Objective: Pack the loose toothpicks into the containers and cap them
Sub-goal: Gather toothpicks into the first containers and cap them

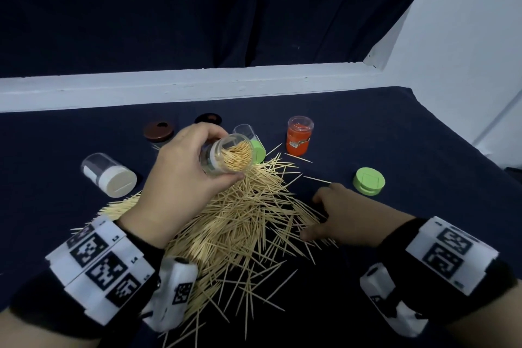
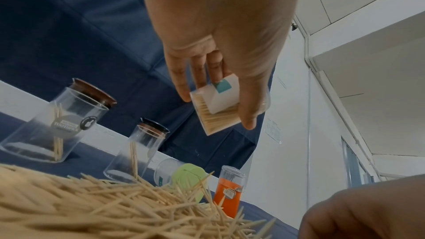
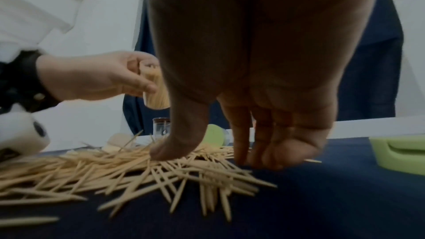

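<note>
A big pile of loose toothpicks (image 1: 240, 220) covers the middle of the dark blue cloth. Above its far edge my left hand (image 1: 209, 178) grips a clear container (image 1: 226, 155) packed with toothpicks, tilted with its open mouth toward me and to the right. The left wrist view shows the thumb and fingers wrapped around this container (image 2: 216, 108). My right hand (image 1: 330, 212) rests at the pile's right edge. Its thumb (image 3: 165, 148) presses on toothpicks (image 3: 115, 170), its fingertips (image 3: 260, 159) touch the cloth, and it holds nothing.
A loose green cap (image 1: 368, 181) lies right of the pile. An orange container (image 1: 300, 135) stands behind. A clear container with a green cap (image 1: 255, 150) lies behind the held one; a white-capped one (image 1: 108, 174) lies at left. Two brown-lidded glass jars (image 1: 158, 130) (image 1: 208, 118) stand at the back.
</note>
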